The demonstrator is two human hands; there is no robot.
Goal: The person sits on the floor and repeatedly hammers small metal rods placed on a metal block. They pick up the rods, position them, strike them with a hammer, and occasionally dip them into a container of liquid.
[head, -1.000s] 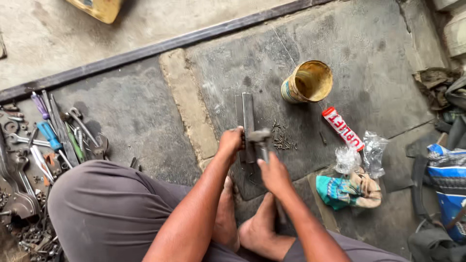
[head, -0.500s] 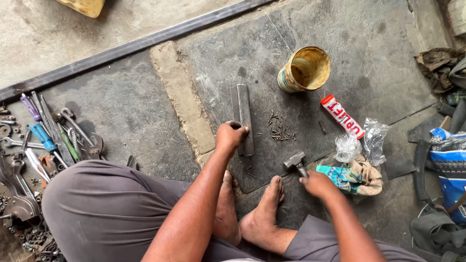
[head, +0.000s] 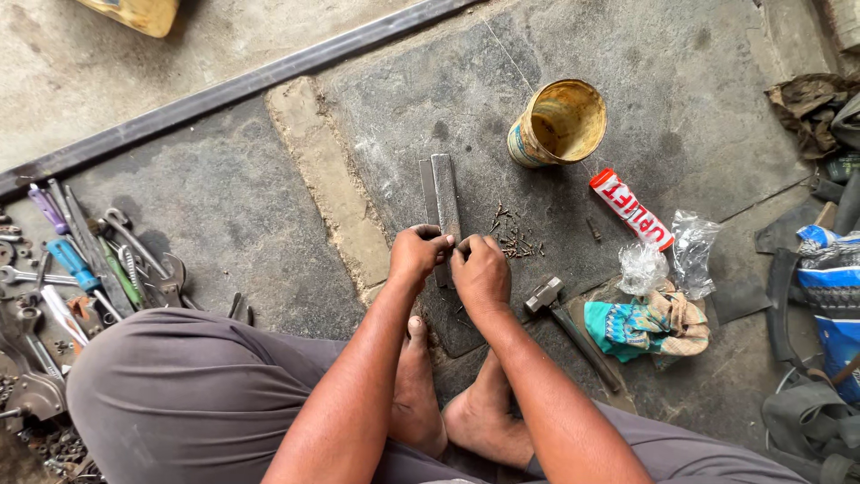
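far to the left of the metal bar (head: 444, 202) a heap of tools (head: 81, 269) lies on the concrete: wrenches, pliers and screwdrivers with blue and purple handles. a long dark rail (head: 233, 90) runs across the floor above and to the left of the bar. the bar itself lies flat on the dark floor slab (head: 430, 99), its long side pointing away from the person. the left hand (head: 417, 254) is curled over the bar's near end, fingers closed on it. the right hand (head: 481, 273) sits just beside it, touching the same end, fingers bent in a pinch; what they pinch i cannot tell. just right of the bar a scatter of small nails (head: 512, 235) lies on the slab. a hammer (head: 560, 318) rests lower right of the bar, free of both hands. up and right of the bar a yellow tin can (head: 560, 124) stands open. further right lie a red and white tube (head: 632, 209), clear plastic bags (head: 672, 260) and a bunched cloth (head: 649, 323).
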